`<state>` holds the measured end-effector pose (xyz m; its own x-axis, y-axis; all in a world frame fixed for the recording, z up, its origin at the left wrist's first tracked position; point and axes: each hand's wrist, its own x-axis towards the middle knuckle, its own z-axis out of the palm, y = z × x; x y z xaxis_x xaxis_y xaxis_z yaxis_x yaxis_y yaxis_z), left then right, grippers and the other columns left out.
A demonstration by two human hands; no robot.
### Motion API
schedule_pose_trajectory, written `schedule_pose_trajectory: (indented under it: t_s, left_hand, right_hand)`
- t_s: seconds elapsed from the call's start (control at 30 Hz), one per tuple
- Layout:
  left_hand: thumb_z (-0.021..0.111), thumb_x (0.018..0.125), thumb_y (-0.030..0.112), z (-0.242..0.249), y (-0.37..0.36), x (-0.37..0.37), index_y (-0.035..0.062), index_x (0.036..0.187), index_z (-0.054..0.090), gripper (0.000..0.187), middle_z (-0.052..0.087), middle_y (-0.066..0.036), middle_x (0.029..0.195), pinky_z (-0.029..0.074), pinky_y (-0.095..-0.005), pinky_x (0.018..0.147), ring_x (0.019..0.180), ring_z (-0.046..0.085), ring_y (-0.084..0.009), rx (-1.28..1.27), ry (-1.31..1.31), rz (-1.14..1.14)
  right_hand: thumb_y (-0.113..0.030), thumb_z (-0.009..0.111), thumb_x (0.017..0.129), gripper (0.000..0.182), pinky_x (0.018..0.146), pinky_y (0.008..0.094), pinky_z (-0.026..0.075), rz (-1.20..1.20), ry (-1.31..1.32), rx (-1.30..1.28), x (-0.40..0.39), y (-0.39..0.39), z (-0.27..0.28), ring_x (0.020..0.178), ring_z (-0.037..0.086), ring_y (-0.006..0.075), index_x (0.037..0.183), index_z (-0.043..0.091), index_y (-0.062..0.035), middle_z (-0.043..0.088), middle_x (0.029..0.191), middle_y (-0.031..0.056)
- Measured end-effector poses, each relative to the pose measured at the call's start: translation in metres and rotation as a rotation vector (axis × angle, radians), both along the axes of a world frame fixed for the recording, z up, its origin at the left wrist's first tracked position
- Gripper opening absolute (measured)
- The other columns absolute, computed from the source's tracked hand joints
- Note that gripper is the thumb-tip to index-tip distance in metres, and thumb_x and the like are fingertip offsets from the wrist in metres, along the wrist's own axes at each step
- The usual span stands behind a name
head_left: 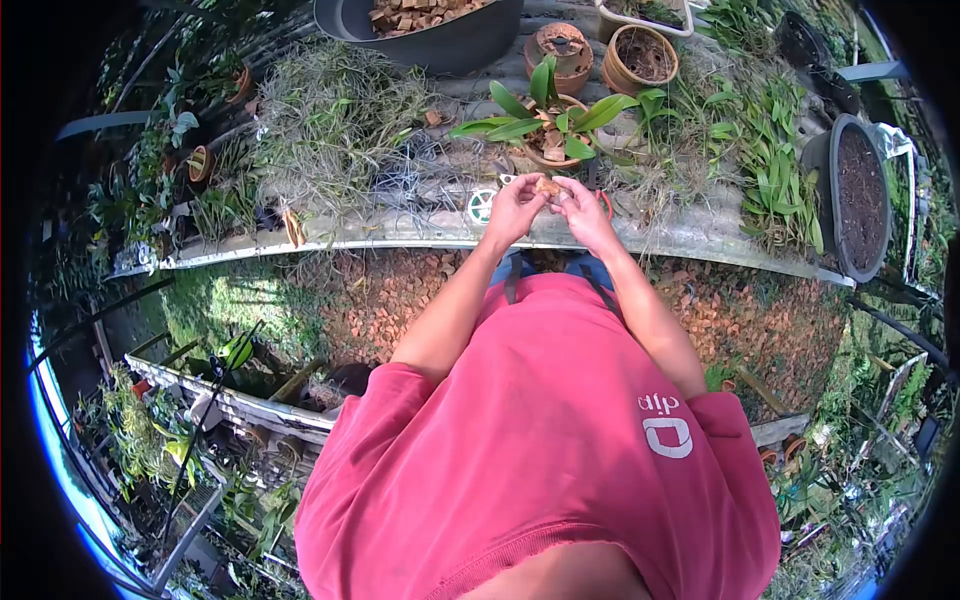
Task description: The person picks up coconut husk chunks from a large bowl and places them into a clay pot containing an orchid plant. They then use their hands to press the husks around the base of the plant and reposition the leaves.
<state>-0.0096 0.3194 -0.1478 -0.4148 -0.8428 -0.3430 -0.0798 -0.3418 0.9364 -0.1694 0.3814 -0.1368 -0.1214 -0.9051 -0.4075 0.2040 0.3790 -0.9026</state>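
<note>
Both hands meet at the near edge of the bench, in front of a potted leafy plant (548, 112). Between my left hand (514, 208) and my right hand (585, 213) is a small brown chunk (548, 187), like a bit of husk or bark. The fingers of each hand are closed at the chunk. Just beyond, the plant's clay pot (553, 160) holds similar brown chunks around the stems. A green-and-white round item (481, 206) lies left of my left hand. Something red and curved (604, 204) shows partly behind my right hand.
A large dark tub (440, 50) of brown chunks stands at the back. Clay pots (640, 62) are beside it. Heaped wiry grey-green plants (335, 120) lie left, leafy plants (775, 170) right. A black tub (860, 200) of dark material stands at the right end.
</note>
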Motion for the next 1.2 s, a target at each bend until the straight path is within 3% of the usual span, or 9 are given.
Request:
schedule_pose_trajectory:
  t_s: [0.2,0.33,0.5,0.6,0.77,0.83,0.93,1.07,1.2]
  left_hand:
    - [0.05,0.113,0.022,0.017,0.0,-0.014,0.001,0.141,0.051,0.035,0.065,-0.01,0.132,0.055,-0.0361,0.102,0.117,0.066,-0.0222,0.525,0.443,0.1]
    - [0.058,0.11,0.021,0.02,0.001,-0.022,0.0044,0.132,0.056,0.028,0.067,-0.006,0.121,0.057,-0.0352,0.095,0.112,0.067,-0.019,0.529,0.432,0.216]
    - [0.058,0.109,0.015,0.017,-0.019,-0.023,0.0047,0.136,0.053,0.029,0.067,-0.008,0.118,0.063,-0.0397,0.095,0.101,0.071,-0.0193,0.537,0.391,0.252]
    - [0.057,0.108,0.01,0.037,-0.026,-0.021,0.0009,0.14,0.048,0.035,0.066,-0.01,0.123,0.063,-0.0394,0.097,0.108,0.07,-0.0221,0.425,0.214,0.197]
    - [0.061,0.106,0.006,0.049,-0.024,-0.043,0.0008,0.151,0.036,0.052,0.065,-0.012,0.132,0.061,-0.0341,0.099,0.113,0.069,-0.022,0.252,0.006,-0.007]
    - [0.063,0.107,0.016,0.043,-0.027,-0.051,-0.0012,0.144,0.049,0.043,0.068,-0.013,0.129,0.057,-0.0328,0.102,0.115,0.068,-0.0188,0.317,0.054,-0.034]
    - [0.062,0.108,0.027,0.031,-0.027,-0.061,-0.0035,0.131,0.065,0.038,0.072,-0.011,0.124,0.051,-0.0342,0.108,0.115,0.068,-0.0167,0.297,0.0,-0.158]
    - [0.061,0.109,0.031,0.031,-0.025,-0.077,-0.0038,0.143,0.06,0.049,0.071,-0.01,0.129,0.05,-0.0331,0.109,0.116,0.066,-0.0166,0.365,-0.112,-0.241]
    - [0.064,0.107,0.037,0.024,-0.023,-0.085,0.0019,0.14,0.065,0.048,0.073,-0.01,0.125,0.051,-0.0348,0.105,0.115,0.066,-0.0175,0.394,-0.225,-0.32]
  right_hand:
    - [-0.01,0.062,0.105,0.04,0.099,0.0348,0.056,0.202,0.522,-0.144,-0.004,-0.011,0.014,0.118,0.069,0.0229,0.142,0.055,0.0016,0.068,0.134,0.0162]
    - [-0.021,0.077,0.095,0.048,0.094,0.0366,0.056,0.232,0.886,-0.184,-0.007,-0.019,0.036,0.116,0.07,0.0275,0.135,0.061,0.0012,0.07,0.131,0.0181]
    - [-0.033,0.088,0.084,0.053,0.087,0.0386,0.058,0.047,0.806,-0.196,-0.049,-0.025,0.031,0.097,0.071,0.0272,0.118,0.067,0.0015,0.072,0.112,0.0175]
    - [-0.027,0.09,0.084,0.049,0.08,0.0303,0.058,-0.109,0.937,-0.188,-0.087,-0.034,0.016,0.086,0.067,0.0154,0.116,0.068,0.003,0.073,0.102,0.0119]
    - [-0.026,0.085,0.091,0.051,0.084,0.0292,0.057,0.285,0.328,0.004,-0.079,-0.036,0.04,0.093,0.068,0.0128,0.131,0.068,-0.0008,0.074,0.11,0.0099]
    - [-0.023,0.081,0.093,0.056,0.084,0.0295,0.057,0.295,0.098,-0.027,-0.08,-0.032,0.045,0.103,0.072,0.0172,0.144,0.064,-0.0086,0.076,0.111,0.0098]
    - [-0.017,0.075,0.096,0.049,0.081,0.0296,0.058,0.397,0.068,-0.099,-0.091,-0.038,0.032,0.096,0.074,0.0163,0.143,0.065,-0.0094,0.078,0.106,0.0122]
    - [-0.012,0.07,0.094,0.038,0.071,0.0331,0.058,0.397,0.453,0.011,-0.105,-0.034,0.044,0.076,0.075,0.0165,0.132,0.073,-0.0114,0.078,0.085,0.014]
    - [-0.01,0.067,0.099,0.036,0.062,0.0294,0.057,0.531,0.481,-0.091,-0.119,-0.033,0.024,0.07,0.072,0.0105,0.135,0.069,-0.0085,0.072,0.074,0.0044]
